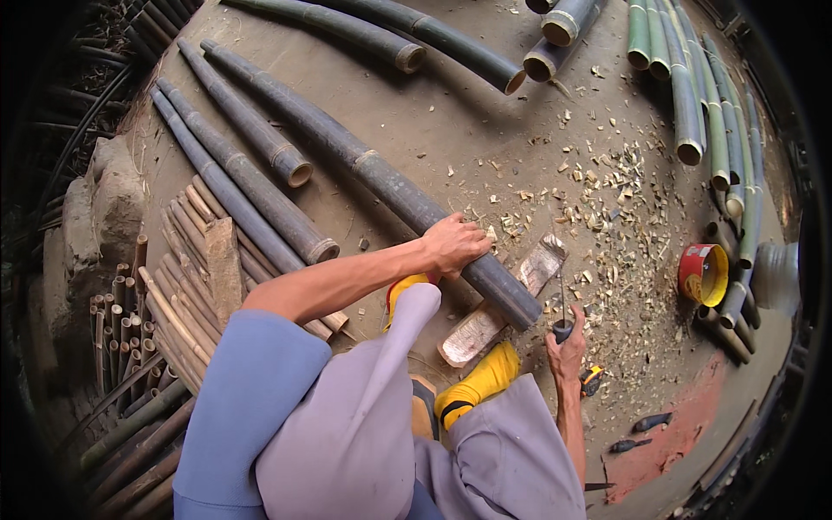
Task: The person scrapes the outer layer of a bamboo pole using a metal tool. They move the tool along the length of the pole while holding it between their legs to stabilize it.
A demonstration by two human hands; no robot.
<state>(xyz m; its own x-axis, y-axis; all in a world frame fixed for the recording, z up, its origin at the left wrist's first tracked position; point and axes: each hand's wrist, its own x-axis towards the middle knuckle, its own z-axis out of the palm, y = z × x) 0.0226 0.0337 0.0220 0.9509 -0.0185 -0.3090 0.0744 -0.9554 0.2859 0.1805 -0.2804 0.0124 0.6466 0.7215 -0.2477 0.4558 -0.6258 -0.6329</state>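
Observation:
My left hand (455,245) is wrapped over a thick dark bamboo pole (394,184) near its close end. This end rests across a pale, chipped wooden block (472,336) on the ground. To the right of the pole's end, my right hand (568,351) grips the dark handle of a long, thin-bladed tool (562,328). Its blade points away from me, apart from the pole, and appears almost edge-on, so I cannot tell whether it is a knife or a saw. My feet in yellow footwear (485,379) are beside the block.
Wood chips (607,208) litter the ground to the right. A red-and-yellow bucket (702,274) stands near green bamboo poles (685,113). A tape measure (591,380) and dark-handled tools (652,422) lie at lower right. Cut bamboo pieces (186,303) are stacked at left beside rocks (117,195).

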